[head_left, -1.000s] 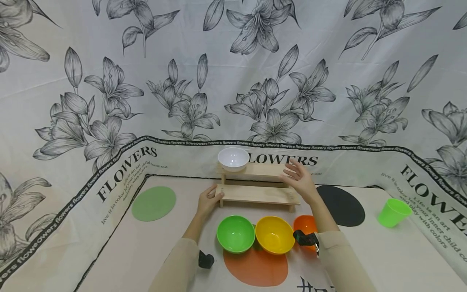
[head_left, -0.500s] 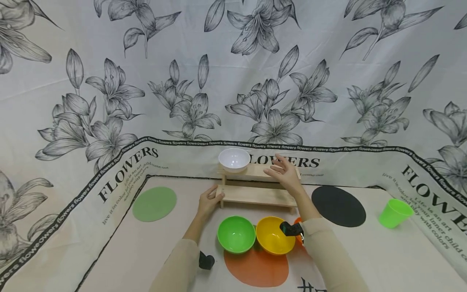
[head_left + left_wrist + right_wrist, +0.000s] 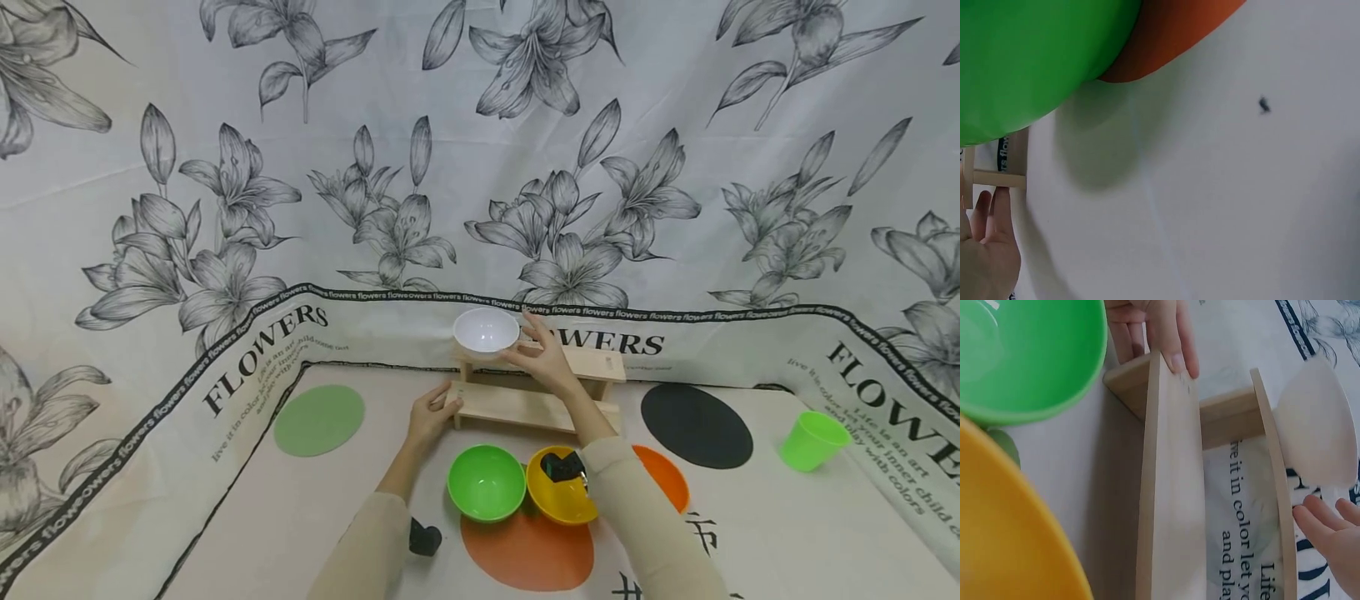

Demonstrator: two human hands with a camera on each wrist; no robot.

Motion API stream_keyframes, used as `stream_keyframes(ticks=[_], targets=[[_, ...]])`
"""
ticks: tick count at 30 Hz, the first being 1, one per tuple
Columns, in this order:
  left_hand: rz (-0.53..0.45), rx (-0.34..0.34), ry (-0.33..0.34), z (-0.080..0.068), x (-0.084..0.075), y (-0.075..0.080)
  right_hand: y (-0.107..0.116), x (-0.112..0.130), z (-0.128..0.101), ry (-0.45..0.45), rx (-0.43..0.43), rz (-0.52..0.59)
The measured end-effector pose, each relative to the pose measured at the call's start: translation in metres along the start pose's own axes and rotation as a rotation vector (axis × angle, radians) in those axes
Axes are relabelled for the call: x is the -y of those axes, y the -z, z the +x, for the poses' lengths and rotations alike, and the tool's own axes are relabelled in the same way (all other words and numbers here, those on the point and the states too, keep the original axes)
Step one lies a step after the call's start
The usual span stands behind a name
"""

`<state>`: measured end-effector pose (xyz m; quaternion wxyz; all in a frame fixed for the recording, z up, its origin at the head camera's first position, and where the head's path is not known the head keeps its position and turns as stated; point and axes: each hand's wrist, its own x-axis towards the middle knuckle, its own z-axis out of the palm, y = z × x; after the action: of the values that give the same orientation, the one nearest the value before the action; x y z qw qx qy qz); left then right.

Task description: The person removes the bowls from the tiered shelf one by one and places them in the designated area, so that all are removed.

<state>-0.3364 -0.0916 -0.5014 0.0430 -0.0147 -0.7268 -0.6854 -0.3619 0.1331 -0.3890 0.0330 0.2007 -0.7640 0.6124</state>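
Observation:
A two-tier wooden shelf rack (image 3: 517, 406) stands against the back cloth. My left hand (image 3: 432, 417) holds the left end of its lower board; in the right wrist view the thumb (image 3: 1175, 361) lies on top of the board. On the left end of the upper board sits a white bowl (image 3: 486, 332), upright. Beside the bowl's right side is my right hand (image 3: 546, 363), fingers spread and holding nothing. In the right wrist view, the fingers (image 3: 1317, 515) are right at the upper board's edge, below the bowl (image 3: 1321, 428).
In front of the rack stand a green bowl (image 3: 487, 483), a yellow bowl (image 3: 546, 500) and an orange bowl (image 3: 663, 479), the latter two partly behind the right arm. A green cup (image 3: 813, 440) stands at the far right. A black round patch (image 3: 696, 425) lies right of the rack.
My right hand has moved left along the upper board from its right end to the white bowl's side. The left hand stays on the lower board.

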Motion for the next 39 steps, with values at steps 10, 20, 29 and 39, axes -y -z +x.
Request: stream_keyframes(ticks=[10,20,29,39], targets=[[-0.001,0.005,-0.012,0.000,0.001,0.000,-0.024,0.004,0.013,-0.066,0.026,-0.070],[-0.028,0.029,-0.008,-0.002,0.002,0.002,-0.029,0.002,0.006,-0.160,-0.017,-0.111],[-0.062,0.019,-0.002,-0.002,0.003,0.001,-0.028,0.000,-0.004,-0.095,-0.064,-0.095],[0.042,0.010,-0.085,-0.004,0.003,0.000,-0.017,-0.001,-0.014,-0.109,-0.074,-0.019]])
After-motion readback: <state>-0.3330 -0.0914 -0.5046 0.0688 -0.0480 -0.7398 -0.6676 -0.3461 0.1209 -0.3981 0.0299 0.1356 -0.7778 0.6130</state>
